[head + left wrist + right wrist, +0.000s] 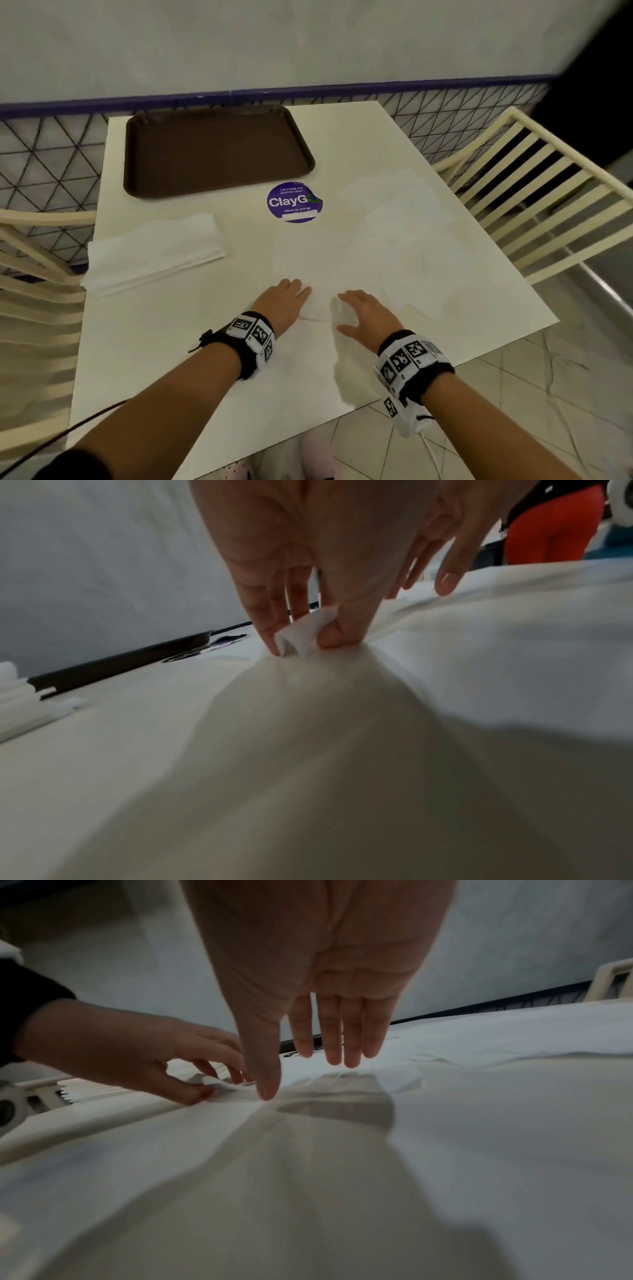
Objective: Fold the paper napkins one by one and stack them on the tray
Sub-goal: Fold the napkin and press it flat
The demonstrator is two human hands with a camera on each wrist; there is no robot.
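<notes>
An unfolded white paper napkin lies flat on the white table in front of me. My left hand pinches its near corner between thumb and fingers, lifting it slightly. My right hand hovers just right of that corner with straight fingers, its thumb tip touching the napkin. The left hand shows there too. A brown tray with nothing on it sits at the table's far left. A stack of napkins lies at the left edge.
A round purple sticker is stuck to the table near the tray. More loose white napkins spread to the right. Cream slatted chairs stand at the right and left. A wall runs behind the table.
</notes>
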